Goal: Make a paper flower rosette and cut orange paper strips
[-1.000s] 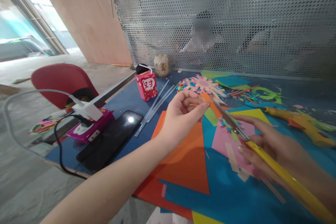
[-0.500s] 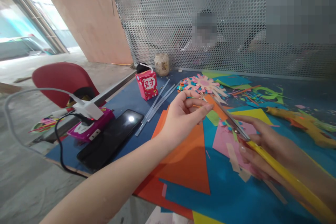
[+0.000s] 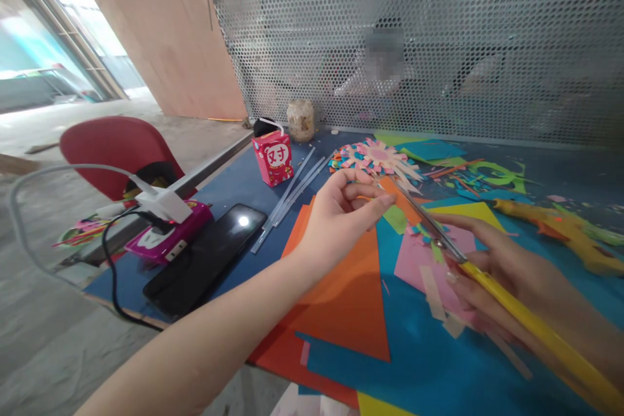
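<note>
My left hand [image 3: 344, 211] pinches a narrow orange paper strip [image 3: 400, 200] between thumb and fingers, above the table. In my right hand [image 3: 507, 279] is a pair of scissors [image 3: 451, 248] with yellow handles. The metal blades lie along the right edge of the strip; whether they are cutting into it I cannot tell. Below the hands are an orange paper sheet [image 3: 348, 312], a blue sheet [image 3: 404, 364] and a pink sheet [image 3: 409, 263] with small cut pieces on it. Behind my left hand lie fringed paper flowers [image 3: 377, 156].
A yellow glue gun [image 3: 560, 227] lies at the right. On the left are a phone [image 3: 205, 260], a purple power strip [image 3: 166, 237] with a charger, clear glue sticks [image 3: 292, 195] and a red drink box [image 3: 273, 157]. A perforated metal panel [image 3: 312, 32] stands behind, with a person beyond it.
Both hands stay almost in place. The scissors and my right hand have shifted very slightly; the strip stays in my left fingers.
</note>
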The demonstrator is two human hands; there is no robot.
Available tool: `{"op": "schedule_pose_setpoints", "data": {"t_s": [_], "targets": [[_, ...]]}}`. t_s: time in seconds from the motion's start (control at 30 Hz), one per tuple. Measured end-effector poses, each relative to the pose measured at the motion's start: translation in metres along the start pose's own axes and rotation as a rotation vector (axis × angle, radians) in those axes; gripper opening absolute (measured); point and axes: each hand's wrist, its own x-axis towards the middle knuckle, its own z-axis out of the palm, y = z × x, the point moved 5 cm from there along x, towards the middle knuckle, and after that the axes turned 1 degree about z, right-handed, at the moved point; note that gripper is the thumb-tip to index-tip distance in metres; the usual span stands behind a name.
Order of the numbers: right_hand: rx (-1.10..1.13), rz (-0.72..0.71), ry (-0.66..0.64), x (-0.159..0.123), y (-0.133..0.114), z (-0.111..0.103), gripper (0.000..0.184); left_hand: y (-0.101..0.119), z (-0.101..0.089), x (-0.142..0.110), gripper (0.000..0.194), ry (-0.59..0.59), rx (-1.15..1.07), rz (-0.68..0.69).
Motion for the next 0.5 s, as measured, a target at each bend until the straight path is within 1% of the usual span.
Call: {"op": "schedule_pose_setpoints", "data": {"t_s": [0.1,0.23,0.37,0.5], "targets": [[0.005,-0.013,-0.019,0.0002,-0.0003,0.001,0.058,-0.0003,0.0,-0.0001,0.026,0.003,-0.007,-0.007],[-0.001,-0.015,0.0,-0.0025,-0.0051,0.002,0.053,-0.0004,-0.0002,-0.0001,0.024,0.022,-0.009,-0.01],[-0.012,-0.015,0.009,-0.0038,-0.0074,0.0017,0.054,-0.0004,-0.0016,0.0006,0.025,0.042,-0.016,0.016],[-0.016,-0.021,-0.011,-0.0029,-0.0052,0.0024,0.056,-0.0002,-0.0013,0.0007,0.027,0.018,-0.022,0.031]]}}
